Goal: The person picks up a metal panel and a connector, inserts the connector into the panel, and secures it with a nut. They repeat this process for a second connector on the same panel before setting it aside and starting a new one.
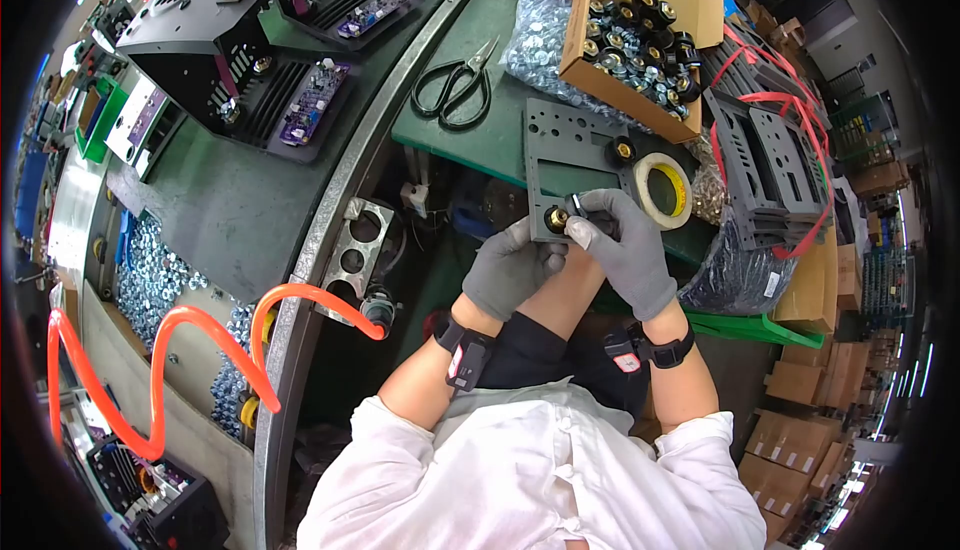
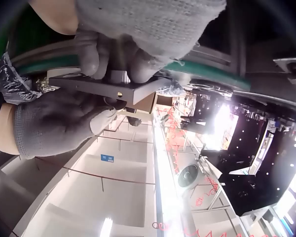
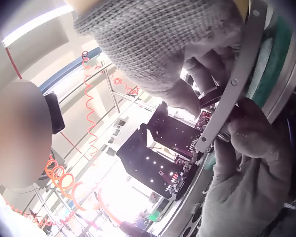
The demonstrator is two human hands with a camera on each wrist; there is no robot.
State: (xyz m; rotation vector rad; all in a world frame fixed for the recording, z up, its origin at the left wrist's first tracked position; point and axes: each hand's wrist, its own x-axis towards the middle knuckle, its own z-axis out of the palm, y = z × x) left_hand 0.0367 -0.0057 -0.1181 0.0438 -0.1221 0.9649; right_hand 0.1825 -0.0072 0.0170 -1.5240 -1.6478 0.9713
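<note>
A dark grey metal plate (image 1: pixel 533 170) with cut-outs and small holes lies partly over the table edge, its near end among both gloved hands. My right hand (image 1: pixel 630 250) pinches a black rubber foot (image 1: pixel 556 218) with a brass-coloured centre at the plate's near left corner. My left hand (image 1: pixel 505 272) is at the same corner from below. In the left wrist view its fingers hold a silver nut-like piece (image 2: pixel 119 76) against the plate's other face. Another black foot (image 1: pixel 621 151) sits on the plate's right side, beside a tape roll (image 1: pixel 645 175).
An open cardboard box (image 1: pixel 625 95) of black feet and silver hardware stands behind the plate. Scissors (image 1: pixel 462 88) lie left of it. Stacked grey plates (image 1: pixel 765 165) with red straps are at right. An orange coiled hose (image 1: pixel 160 380) hangs at left, near black housings (image 1: pixel 235 75).
</note>
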